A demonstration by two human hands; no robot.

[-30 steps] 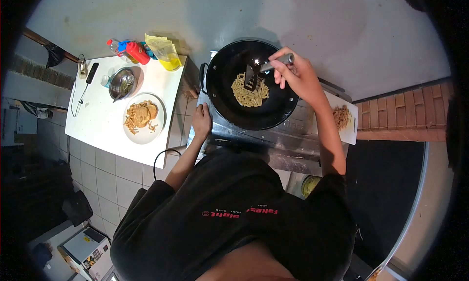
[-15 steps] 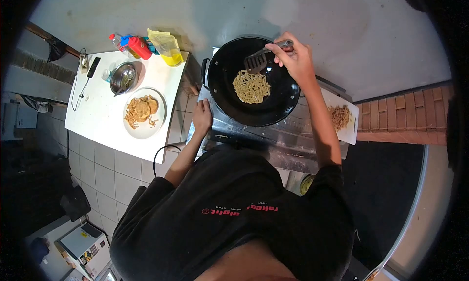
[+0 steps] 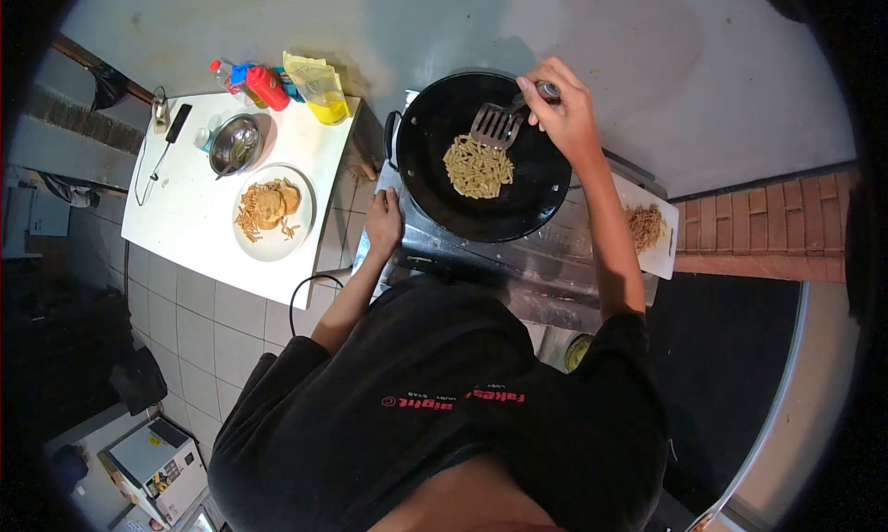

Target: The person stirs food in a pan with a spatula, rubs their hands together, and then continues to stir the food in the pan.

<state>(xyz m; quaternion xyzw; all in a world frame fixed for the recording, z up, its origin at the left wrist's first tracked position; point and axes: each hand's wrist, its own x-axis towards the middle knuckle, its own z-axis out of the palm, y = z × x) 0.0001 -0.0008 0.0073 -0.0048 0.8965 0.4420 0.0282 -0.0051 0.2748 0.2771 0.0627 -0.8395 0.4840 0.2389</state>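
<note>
My right hand [image 3: 564, 111] is closed around the handle of a slotted spatula [image 3: 497, 127] over the black wok [image 3: 527, 199]. The spatula's blade is at the far edge of a pile of short, pale yellow-green food strips [image 3: 478, 168] on the wok's bottom. The wok sits on a metal stove [image 3: 462, 266], its loop handle pointing left. On the stove's left corner rests my left hand [image 3: 384, 221], fingers extended and holding nothing, just below that loop handle.
A white table [image 3: 185, 241] at left carries a plate [image 3: 262, 250] of food, a steel bowl [image 3: 233, 146], a red bottle [image 3: 267, 88] and a yellow pouch [image 3: 319, 86]. Right of the stove, a white cutting board [image 3: 664, 254] holds brown strips. A wall [image 3: 444, 23] stands behind the wok.
The spatula blade has moved slightly right and turned, its slotted face now showing more plainly. My right hand has shifted a little; my left hand stays in place.
</note>
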